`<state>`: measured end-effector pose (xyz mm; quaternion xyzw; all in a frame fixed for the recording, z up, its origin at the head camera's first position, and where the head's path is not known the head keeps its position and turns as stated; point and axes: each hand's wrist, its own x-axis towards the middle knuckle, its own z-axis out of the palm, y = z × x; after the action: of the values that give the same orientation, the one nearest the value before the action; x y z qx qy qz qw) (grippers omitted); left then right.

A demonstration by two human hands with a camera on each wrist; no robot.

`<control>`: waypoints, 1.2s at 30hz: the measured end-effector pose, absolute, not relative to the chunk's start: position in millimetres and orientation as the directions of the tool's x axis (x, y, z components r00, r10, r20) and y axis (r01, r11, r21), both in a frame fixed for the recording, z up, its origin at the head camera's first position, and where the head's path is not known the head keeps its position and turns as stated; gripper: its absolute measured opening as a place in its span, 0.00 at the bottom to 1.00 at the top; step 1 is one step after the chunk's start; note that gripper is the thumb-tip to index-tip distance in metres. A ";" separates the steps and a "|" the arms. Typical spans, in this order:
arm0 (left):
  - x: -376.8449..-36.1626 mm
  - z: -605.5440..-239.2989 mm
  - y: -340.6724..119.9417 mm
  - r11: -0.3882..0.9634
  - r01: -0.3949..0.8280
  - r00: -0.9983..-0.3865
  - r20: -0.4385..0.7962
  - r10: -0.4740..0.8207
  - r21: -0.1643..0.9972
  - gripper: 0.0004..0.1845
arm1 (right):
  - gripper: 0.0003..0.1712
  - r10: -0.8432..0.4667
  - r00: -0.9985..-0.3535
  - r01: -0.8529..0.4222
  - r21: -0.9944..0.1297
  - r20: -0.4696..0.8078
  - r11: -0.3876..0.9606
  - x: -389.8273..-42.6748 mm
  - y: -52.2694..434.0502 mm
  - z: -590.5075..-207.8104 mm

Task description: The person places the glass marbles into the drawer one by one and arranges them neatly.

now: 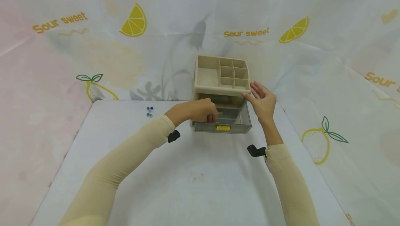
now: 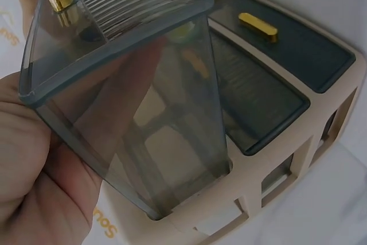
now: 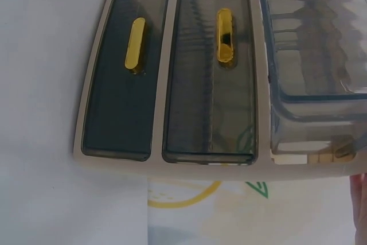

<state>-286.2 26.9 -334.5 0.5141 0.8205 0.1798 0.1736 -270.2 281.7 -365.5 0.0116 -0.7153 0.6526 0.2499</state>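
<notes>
A beige desktop drawer organizer (image 1: 206,89) stands at the back of the table, its top grey see-through drawer (image 1: 204,127) pulled out. My left hand (image 1: 200,110) reaches over the drawer's front, fingertips pointing down inside. Through the drawer wall in the left wrist view, a small greenish marble (image 2: 182,31) shows at those fingertips, partly blurred. My right hand (image 1: 263,105) rests against the organizer's right side, fingers straight and thumb near the top front corner. Only a sliver of that hand shows at the right wrist view's edge.
Several small blue and green marbles (image 1: 149,111) lie on the white table (image 1: 187,184), left of the organizer. Two lower drawers with gold handles (image 3: 135,44) are closed. A lemon-printed cloth (image 1: 175,45) hangs behind and beside the table.
</notes>
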 end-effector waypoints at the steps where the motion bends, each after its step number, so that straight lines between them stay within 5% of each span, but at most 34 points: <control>1: -286.1 -334.3 27.6 0.413 0.779 -0.413 -0.110 0.904 0.472 0.19 | 0.36 0.310 -0.875 -0.343 -0.928 0.373 0.148 -270.0 281.9 -365.4; 13: -285.9 -334.8 28.0 0.394 0.794 -0.390 -0.109 0.914 0.463 0.20 | 0.35 0.300 -0.865 -0.369 -0.915 0.401 0.159 -270.6 282.1 -366.1; 17: -286.1 -337.2 26.6 0.356 0.817 -0.376 -0.049 0.925 0.453 0.13 | 0.35 0.302 -0.866 -0.367 -0.917 0.398 0.156 -269.7 281.1 -365.3; 21: -288.7 -343.3 24.9 0.296 0.847 -0.349 0.042 0.936 0.442 0.05 | 0.34 0.310 -0.865 -0.363 -0.919 0.394 0.153 -269.5 281.1 -365.3; 27: -295.5 -352.8 19.5 0.190 0.869 -0.311 0.205 0.928 0.457 0.06 | 0.35 0.313 -0.864 -0.364 -0.919 0.394 0.153 -270.0 282.1 -366.1; 36: -311.0 -360.5 -12.6 0.225 0.911 -0.401 0.615 0.679 0.346 0.08 | 0.35 0.314 -0.868 -0.356 -0.923 0.384 0.146 -270.8 282.8 -366.6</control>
<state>-311.0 -12.6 -360.5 0.5203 0.7641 0.3417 -0.1695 -270.8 282.8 -366.6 0.0148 -0.7125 0.6531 0.2562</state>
